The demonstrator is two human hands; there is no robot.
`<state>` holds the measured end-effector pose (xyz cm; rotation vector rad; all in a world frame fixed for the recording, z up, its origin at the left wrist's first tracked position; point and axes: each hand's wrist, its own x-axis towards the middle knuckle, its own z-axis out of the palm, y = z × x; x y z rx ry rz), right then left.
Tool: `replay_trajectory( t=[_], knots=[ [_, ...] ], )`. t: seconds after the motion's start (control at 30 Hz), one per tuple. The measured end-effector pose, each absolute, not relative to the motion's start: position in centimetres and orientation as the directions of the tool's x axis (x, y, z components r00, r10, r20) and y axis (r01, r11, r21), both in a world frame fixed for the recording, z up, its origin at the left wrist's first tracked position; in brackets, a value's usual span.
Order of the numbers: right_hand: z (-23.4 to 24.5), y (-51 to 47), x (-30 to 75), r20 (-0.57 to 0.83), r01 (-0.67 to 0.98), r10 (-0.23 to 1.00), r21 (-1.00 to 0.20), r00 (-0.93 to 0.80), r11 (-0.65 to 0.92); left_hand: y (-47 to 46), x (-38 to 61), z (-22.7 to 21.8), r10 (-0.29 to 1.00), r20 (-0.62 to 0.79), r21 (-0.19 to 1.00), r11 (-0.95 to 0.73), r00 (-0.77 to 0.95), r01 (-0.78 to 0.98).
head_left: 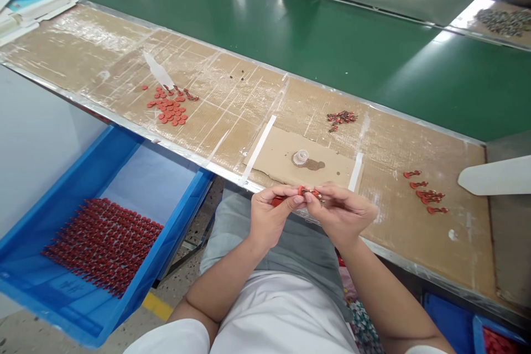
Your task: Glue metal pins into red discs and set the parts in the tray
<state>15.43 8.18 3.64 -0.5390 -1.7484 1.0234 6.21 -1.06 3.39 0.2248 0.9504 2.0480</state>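
My left hand (271, 217) and my right hand (342, 215) meet above the bench's front edge, their fingertips pinching a small red part with metal leads (309, 193). Its fine detail is partly hidden by my fingers. Ahead of my hands, a clear plastic cap (301, 157) stands on a cardboard sheet (274, 149). Loose red discs (168, 108) lie further left on the taped cardboard bench top (232, 99). A small cluster of red leaded parts (342, 119) lies straight ahead, and several more (425, 191) lie to the right.
A blue tray (182, 168) at my left holds dense rows of red parts (103, 246). A green conveyor belt (332, 50) runs behind the bench. A white paddle-shaped object (498, 177) juts in at the right, and a blue crate (498, 332) sits low at bottom right.
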Motion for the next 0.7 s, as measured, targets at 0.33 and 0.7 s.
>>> replay_trajectory(
  t=[0.33, 0.7],
  knots=[
    [3.38, 7.89, 14.58, 0.488, -0.053, 0.78, -0.858, -0.392, 0.51, -1.03, 6.17, 3.39, 0.708, -0.265, 0.708, -0.318, -0.654, -0.631],
    [3.95, 7.84, 14.43, 0.402, -0.081, 0.831, -0.911, -0.385, 0.403, -1.3, 6.18, 3.25, 0.729, -0.194, 0.715, -0.353, -0.657, -0.603]
  ],
)
